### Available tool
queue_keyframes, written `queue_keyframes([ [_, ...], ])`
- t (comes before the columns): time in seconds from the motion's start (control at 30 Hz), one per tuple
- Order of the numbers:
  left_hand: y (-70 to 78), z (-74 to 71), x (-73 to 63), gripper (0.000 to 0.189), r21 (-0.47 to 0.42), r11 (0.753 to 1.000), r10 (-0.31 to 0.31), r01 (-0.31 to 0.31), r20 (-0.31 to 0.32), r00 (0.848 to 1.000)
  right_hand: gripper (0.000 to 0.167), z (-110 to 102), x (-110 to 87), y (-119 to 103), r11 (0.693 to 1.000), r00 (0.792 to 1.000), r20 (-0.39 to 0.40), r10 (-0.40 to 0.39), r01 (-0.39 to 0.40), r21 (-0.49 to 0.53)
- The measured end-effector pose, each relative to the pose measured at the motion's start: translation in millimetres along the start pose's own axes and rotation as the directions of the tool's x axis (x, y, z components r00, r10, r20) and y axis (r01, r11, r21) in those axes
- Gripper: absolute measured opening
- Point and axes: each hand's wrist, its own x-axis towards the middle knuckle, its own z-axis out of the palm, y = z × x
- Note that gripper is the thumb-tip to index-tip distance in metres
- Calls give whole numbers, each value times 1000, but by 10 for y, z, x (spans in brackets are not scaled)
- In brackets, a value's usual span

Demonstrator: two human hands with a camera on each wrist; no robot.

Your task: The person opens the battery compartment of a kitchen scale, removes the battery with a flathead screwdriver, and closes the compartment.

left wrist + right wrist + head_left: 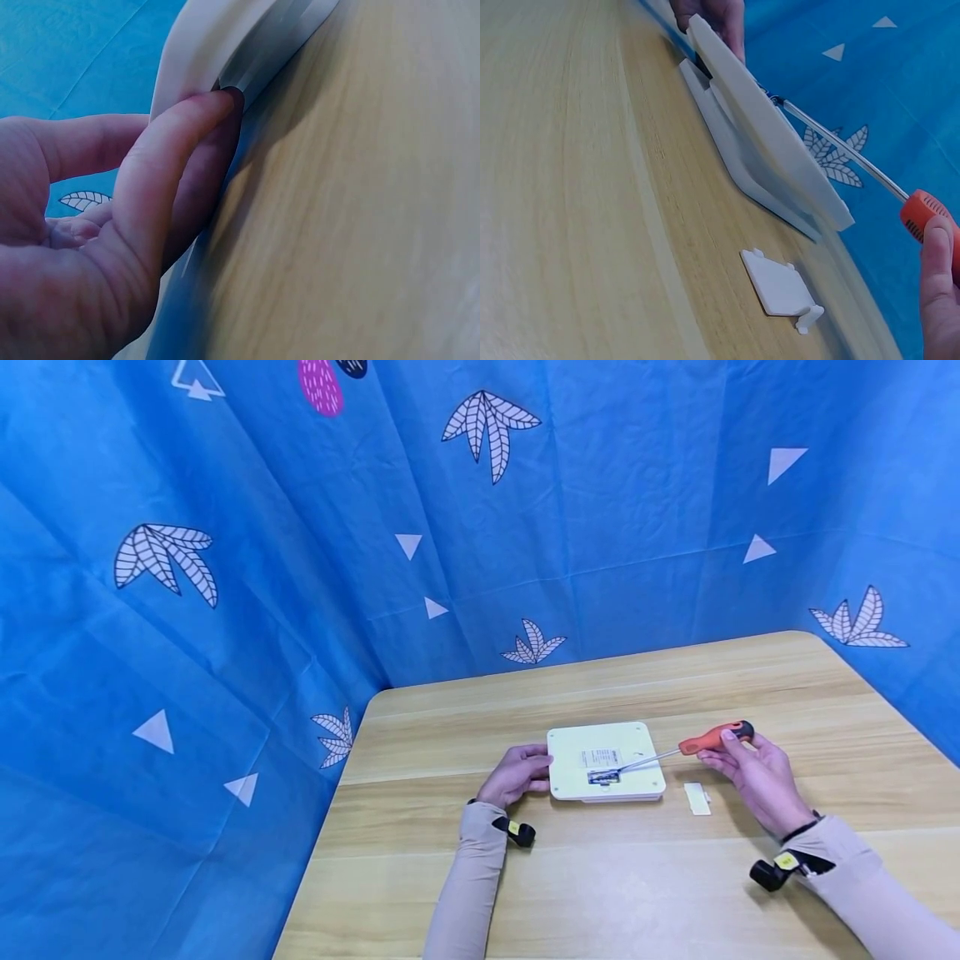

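Note:
A white, flat, rounded-corner device [573,743] lies with its labelled face up on the table. Its small battery compartment [594,777] is uncovered, and something dark and shiny shows inside, too small to make out. At the device's left edge, my left hand [519,772] grips it between thumb and fingers; the left wrist view shows the thumb [154,172] against its side. My right hand [761,781] holds a screwdriver [701,742] by its red and black handle. The screwdriver's tip reaches the compartment's right end. Just right of the device lies a small white battery cover [778,283].
The wooden table [420,843] has a rounded far edge. Behind it and along its sides hangs a blue curtain [637,527] with white leaves and triangles. Each wrist carries a strapped black camera, such as the right one [771,874].

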Motion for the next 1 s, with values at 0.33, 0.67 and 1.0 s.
queue_keyframes([
  [0.33,3,-1,6,46,-1,1000,-12,12,1,1000,14,-16,-16,-25,1000,1000,6,-22,22,17],
  [0.67,-1,-9,3,45,2,1000,0,0,5,1000,14,69,2,-115,996,997,10,-81,81,-35],
  [1.0,-22,-19,11,44,-1,1000,2,-2,14,1000,14,283,-7,-223,887,977,62,-202,209,-411],
])
